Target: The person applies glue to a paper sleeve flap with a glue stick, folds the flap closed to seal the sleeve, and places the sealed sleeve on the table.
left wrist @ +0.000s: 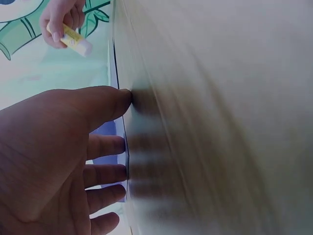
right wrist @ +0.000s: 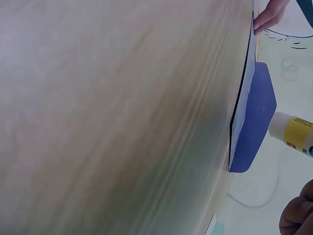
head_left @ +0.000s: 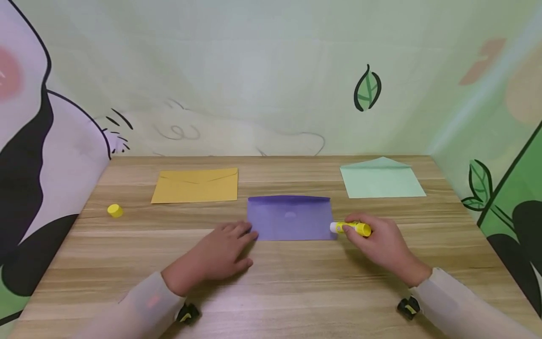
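A purple envelope [head_left: 290,221] lies on the table in front of me, its flap [right wrist: 257,120] raised along the far edge. At its left end my left hand [head_left: 226,252] rests with straight fingers, the fingertips touching the envelope's edge. My right hand [head_left: 381,240] grips a yellow glue stick [head_left: 350,229] between thumb and fingers near the envelope's right edge. The uncapped white end of the glue stick points left. In the left wrist view the glue stick [left wrist: 76,40] is held above the table.
A yellow envelope [head_left: 195,188] with its flap folded down lies at the back left. The pale green envelope [head_left: 385,183] at the back right has its flap up. The yellow cap [head_left: 115,210] stands at the far left of the wooden table [head_left: 296,292].
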The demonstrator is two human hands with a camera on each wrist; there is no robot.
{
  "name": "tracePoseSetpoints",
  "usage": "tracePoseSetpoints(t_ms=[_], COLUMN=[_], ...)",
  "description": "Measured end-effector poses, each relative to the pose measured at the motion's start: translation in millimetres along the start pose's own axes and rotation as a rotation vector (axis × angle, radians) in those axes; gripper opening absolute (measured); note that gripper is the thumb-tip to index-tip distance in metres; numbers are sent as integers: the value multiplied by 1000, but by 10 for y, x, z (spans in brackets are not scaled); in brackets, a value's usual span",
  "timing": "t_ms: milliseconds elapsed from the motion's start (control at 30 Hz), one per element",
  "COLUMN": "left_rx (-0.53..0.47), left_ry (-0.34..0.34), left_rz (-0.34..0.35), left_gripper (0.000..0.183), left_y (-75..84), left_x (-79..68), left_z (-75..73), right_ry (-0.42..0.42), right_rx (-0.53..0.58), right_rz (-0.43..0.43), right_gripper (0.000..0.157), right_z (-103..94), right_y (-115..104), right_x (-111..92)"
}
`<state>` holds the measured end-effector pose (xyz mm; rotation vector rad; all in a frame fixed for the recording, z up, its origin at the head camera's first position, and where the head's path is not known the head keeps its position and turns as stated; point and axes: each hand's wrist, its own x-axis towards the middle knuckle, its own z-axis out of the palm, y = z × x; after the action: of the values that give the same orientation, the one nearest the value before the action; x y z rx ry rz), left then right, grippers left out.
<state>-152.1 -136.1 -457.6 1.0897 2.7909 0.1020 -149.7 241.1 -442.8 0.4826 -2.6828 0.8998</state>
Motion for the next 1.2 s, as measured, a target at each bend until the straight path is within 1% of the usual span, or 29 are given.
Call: tracePoseSetpoints(t_ms=[100, 300, 467, 700, 900, 1033, 1200], left_rx=[2, -45, -15, 11, -51, -84, -93], left_ry=[2, -11, 4, 35, 34, 68, 161], left_rz=[6, 8, 22, 46, 50, 49, 14], left_gripper=[66, 65, 65, 64, 58, 52, 44], left_y=[52, 165, 227, 251, 238, 204, 153], left_x=[-35, -116, -168, -217, -221, -185, -101], left_z=[3, 6, 27, 61, 72, 84, 90], right_ry=[6, -5, -4, -12, -18, -17, -14], right_rx=[0, 4, 2, 8, 7, 4, 2], right_rz=[-5, -12, 0, 3, 8, 9, 15], right_gripper=[9, 11, 11, 11, 11, 11, 12], right_z=[-4, 12, 20, 21, 33, 34, 27], right_y=[-1, 4, 9, 6, 23, 34, 33], right_x=[2, -3, -3, -4, -10, -14, -17])
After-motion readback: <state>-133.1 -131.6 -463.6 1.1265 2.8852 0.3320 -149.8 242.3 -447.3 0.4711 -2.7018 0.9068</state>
